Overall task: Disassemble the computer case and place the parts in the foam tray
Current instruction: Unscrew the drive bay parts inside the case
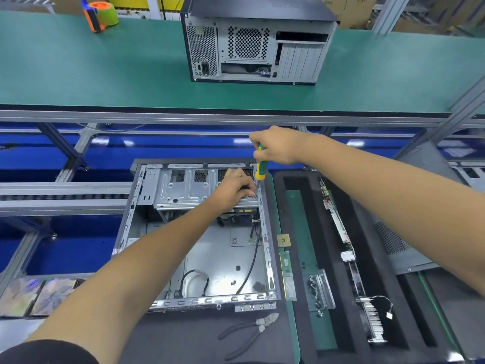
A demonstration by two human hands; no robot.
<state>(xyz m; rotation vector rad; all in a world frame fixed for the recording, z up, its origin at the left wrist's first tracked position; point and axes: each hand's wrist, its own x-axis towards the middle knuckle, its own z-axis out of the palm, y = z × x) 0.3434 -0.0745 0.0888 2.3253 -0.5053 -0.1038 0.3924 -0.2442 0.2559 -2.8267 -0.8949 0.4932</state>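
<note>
open computer case (pixel 199 240) lying flat in front of me, my right hand (pixel 278 147) fisted round green-yellow screwdriver (pixel 260 166), upright over case's far right corner, my left hand (pixel 236 186) fingers curled pinching beside its tip, foam tray (pixel 296 179) just right of case

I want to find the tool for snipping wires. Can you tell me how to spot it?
Find the open grey metal computer case lying flat in the middle. On the dark mat just in front of its near edge lie pliers with dark handles and a silver head. No other tool lies loose there; the green-and-yellow screwdriver is gripped in the right hand.
</note>
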